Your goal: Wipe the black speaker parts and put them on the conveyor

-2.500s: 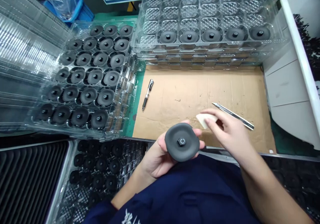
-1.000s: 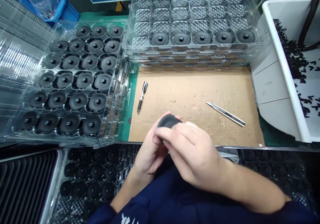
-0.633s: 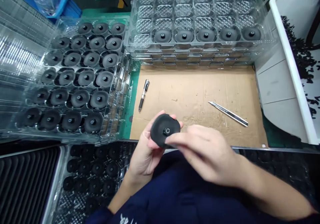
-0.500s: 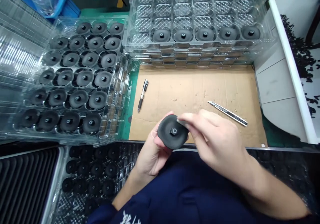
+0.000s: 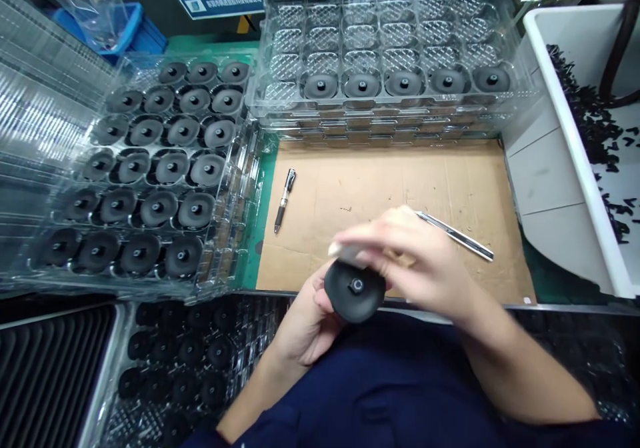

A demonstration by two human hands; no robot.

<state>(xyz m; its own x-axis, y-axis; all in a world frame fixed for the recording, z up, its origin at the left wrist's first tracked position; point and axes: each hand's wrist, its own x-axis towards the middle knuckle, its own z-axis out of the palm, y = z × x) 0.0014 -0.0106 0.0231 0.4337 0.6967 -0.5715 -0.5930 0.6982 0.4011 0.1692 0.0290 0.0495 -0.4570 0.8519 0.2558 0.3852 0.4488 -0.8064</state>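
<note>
Here, your left hand (image 5: 307, 318) cups a round, matte dark-grey plastic disc (image 5: 355, 291) from behind, fingers curled round its left edge, holding it face-up just above the near edge of the flat brown cardboard sheet (image 5: 380, 181). The disc is shallowly dished, with a smooth rim and a small raised hub at its centre that shows a pale ring. Your right hand (image 5: 407, 255) is closed loosely around a small white eraser-like block (image 5: 345, 253), pressing it against the top edge of the disc; the hand is blurred, so the exact grip is unclear.

To your left, a clear plastic blister tray (image 5: 240, 168) holds rows of matching dark discs. Straight ahead, a stack of clear compartment trays (image 5: 380, 28) carries one row of five such discs along its near side. On the cardboard lie a black and silver pen (image 5: 285, 191), near the left edge, and a slim silver knife blade (image 5: 457, 236), partly hidden behind your right hand. At far right stands a white plastic bin (image 5: 565, 108) holding small black scraps.
</note>
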